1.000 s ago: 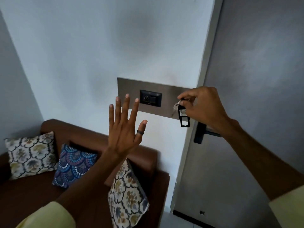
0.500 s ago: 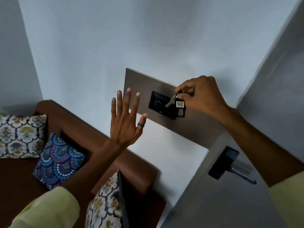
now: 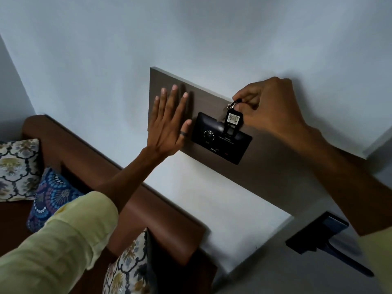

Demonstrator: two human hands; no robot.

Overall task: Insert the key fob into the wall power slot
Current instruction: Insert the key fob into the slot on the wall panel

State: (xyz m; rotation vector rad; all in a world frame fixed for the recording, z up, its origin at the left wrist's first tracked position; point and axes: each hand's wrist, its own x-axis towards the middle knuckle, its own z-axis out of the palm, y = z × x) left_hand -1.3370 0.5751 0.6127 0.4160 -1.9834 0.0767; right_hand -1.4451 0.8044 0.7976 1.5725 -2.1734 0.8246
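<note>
One right hand [image 3: 273, 111] pinches one black plastic key fob [image 3: 232, 122] at one black wall power slot [image 3: 221, 137]; one left hand [image 3: 169, 122], fingers spread wide, rests flat beside it.

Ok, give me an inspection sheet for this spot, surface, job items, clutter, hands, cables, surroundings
Surface: brown wall panel on a pale wall, bearing a black switch plate.
Job's things: black key fob held upright, its lower end at the plate's slot; whether it is seated cannot be told. A key ring sits at its top.
Clutter: nothing seen.
Grips: right hand pinches the fob's top; left hand open, fingers spread, flat by the panel beside the plate, ring on the thumb.
Cables: nothing seen.
Surroundings: brown sofa with patterned cushions below left; dark door handle lower right.
</note>
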